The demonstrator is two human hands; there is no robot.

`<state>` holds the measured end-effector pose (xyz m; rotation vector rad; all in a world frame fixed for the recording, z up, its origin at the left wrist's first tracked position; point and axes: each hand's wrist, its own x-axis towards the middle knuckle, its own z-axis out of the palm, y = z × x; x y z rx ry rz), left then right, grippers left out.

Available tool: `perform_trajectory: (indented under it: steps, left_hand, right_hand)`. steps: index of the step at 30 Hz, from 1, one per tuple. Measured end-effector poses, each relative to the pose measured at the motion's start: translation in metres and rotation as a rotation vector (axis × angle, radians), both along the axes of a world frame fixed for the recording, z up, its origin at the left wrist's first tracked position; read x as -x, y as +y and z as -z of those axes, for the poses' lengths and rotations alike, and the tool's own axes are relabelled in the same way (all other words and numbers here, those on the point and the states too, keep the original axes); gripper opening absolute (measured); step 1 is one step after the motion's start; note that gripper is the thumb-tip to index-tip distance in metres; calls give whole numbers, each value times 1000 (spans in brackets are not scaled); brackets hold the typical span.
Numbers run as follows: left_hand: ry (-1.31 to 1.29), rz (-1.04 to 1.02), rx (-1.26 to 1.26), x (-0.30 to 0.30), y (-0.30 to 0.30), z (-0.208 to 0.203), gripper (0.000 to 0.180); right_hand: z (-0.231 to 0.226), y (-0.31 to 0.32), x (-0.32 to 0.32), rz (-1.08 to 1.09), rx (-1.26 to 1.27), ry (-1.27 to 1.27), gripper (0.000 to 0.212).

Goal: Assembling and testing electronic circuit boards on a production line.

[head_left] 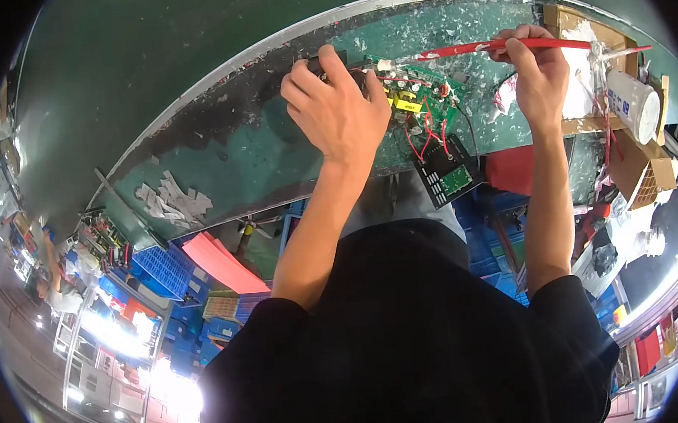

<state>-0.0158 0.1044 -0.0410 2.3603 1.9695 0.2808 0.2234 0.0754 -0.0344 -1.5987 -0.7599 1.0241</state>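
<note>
My right hand (pixel 540 75) is closed around a long red stick (pixel 461 49), which lies nearly level and points left, its thin tip over the circuit board. White paste is smeared near its right end. The green circuit board (pixel 450 94) carries yellow-wrapped transformers (pixel 405 103) and several wires. At the board's left end, my left hand (pixel 338 105) curls its fingers over a black part (pixel 315 65), mostly hidden beneath them. Red wires run from the board down to a black panel (pixel 435 190) with a small green board on it, overhanging the bench's near edge.
Beside my right hand is a cardboard tray (pixel 552 20) smeared with white paste, with a white bottle (pixel 635 107) lying near it. Paper strips (pixel 171 199) lie on the green bench (pixel 260 158) at left. Below are pink sheets (pixel 223 263) and a blue crate (pixel 162 269).
</note>
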Motion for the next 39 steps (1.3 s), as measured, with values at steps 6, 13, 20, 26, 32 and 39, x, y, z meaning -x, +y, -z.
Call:
perform_trajectory:
  steps: [6,13,20,26,32,39]
  left_hand:
    - [4,1,-9,1,-1,0,61]
    - [6,-3,-1,0,-1,0,59]
    - [-20,-9,-3,0,-2,4,60]
    - [-10,-5,-2,0,-2,4,60]
    - [-6,-4,-13,0,-2,3,61]
    - [2,-3,-7,-1,-2,2,60]
  right_hand:
    - [-4,6,-8,13,-23,-4,13]
    - [-1,7,-5,-41,-14,-4,12]
    - [-1,4,-10,21,1,-38,13]
    - [0,3,-16,22,10,-57,14]
    - [2,1,-12,16,1,-56,13]
    - [1,-1,-11,17,-51,-37,13]
